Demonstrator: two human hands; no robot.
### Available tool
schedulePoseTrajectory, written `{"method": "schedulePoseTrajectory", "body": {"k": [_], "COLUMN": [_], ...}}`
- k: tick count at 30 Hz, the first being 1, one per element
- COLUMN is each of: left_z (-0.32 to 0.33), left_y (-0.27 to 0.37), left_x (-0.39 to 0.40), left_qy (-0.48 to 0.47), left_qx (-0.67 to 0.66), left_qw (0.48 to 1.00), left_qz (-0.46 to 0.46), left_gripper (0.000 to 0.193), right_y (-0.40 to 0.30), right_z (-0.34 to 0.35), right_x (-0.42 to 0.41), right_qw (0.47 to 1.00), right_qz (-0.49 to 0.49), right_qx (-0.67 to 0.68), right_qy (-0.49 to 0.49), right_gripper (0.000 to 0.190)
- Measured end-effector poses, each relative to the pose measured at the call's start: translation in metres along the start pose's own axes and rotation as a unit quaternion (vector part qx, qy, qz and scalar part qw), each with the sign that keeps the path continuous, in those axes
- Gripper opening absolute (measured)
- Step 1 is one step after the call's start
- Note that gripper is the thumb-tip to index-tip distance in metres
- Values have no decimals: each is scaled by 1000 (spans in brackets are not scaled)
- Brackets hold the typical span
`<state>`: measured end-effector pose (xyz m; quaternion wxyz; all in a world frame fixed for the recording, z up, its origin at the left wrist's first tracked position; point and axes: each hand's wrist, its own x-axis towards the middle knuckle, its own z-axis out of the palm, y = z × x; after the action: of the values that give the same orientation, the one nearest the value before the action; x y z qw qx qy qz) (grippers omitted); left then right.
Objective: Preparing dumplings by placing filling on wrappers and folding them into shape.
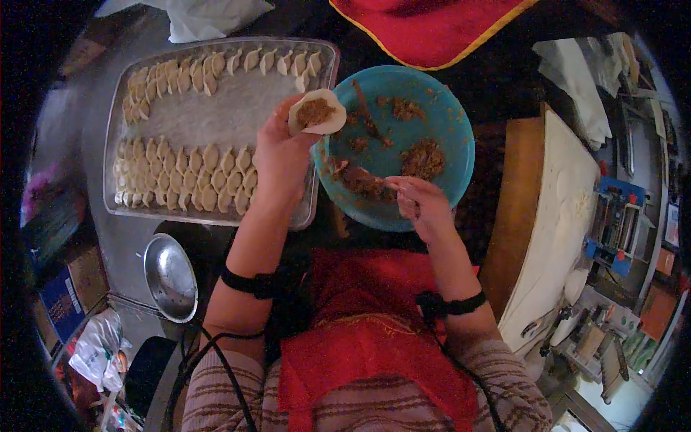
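Observation:
My left hand [283,135] holds up a round dough wrapper [337,120] with brown minced filling [314,112] on it, at the left rim of a teal plastic basin [459,178]. Over the basin's lower part, my right hand [418,202] grips the end of a thin utensil, whose far part is hard to make out against the filling. More filling [424,160] lies in the basin, where a brown stick [368,113] leans near the upper left. Left of the basin, a clear rectangular tray [216,221] carries rows of folded dumplings [209,156] along its top and lower parts.
A metal bowl [170,278] sits below the tray. On the right stands a wooden-sided surface with a floury pale top [556,216]. A red cloth with yellow edging [432,32] is beyond the basin, and white plastic [216,16] lies beyond the tray. Black cables [227,362] hang by my left arm.

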<state>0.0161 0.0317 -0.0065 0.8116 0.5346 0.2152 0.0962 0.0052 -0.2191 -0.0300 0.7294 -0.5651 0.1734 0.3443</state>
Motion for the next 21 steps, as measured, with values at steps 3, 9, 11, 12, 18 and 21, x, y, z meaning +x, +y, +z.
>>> {"method": "schedulePoseTrajectory", "body": {"k": [3,9,11,12,18,21], "left_z": [-2,17,26,29,15,15], "left_y": [-6,-12,-7,-4,-10,1], "left_x": [2,-17,-25,-27,-17,-16], "left_qy": [-3,-67,-78,-88,-34,-9], "left_qx": [11,70,64,59,257,143], "left_qw": [1000,995,995,994,966,990], "left_qz": [-5,-19,-22,-26,24,-3], "left_gripper": [50,48,48,49,49,47], "right_y": [-18,-41,-38,-35,-22,-19], "right_z": [-2,37,40,40,42,37], "right_x": [-18,-52,-46,-43,-59,-47], "right_qw": [996,924,829,697,720,748], "right_qz": [-77,-289,-389,-470,-446,-416], "right_qx": [33,-226,-387,-531,-513,-489], "right_qy": [-33,104,106,102,137,167], "right_gripper": [25,27,28,29,27,25]}}
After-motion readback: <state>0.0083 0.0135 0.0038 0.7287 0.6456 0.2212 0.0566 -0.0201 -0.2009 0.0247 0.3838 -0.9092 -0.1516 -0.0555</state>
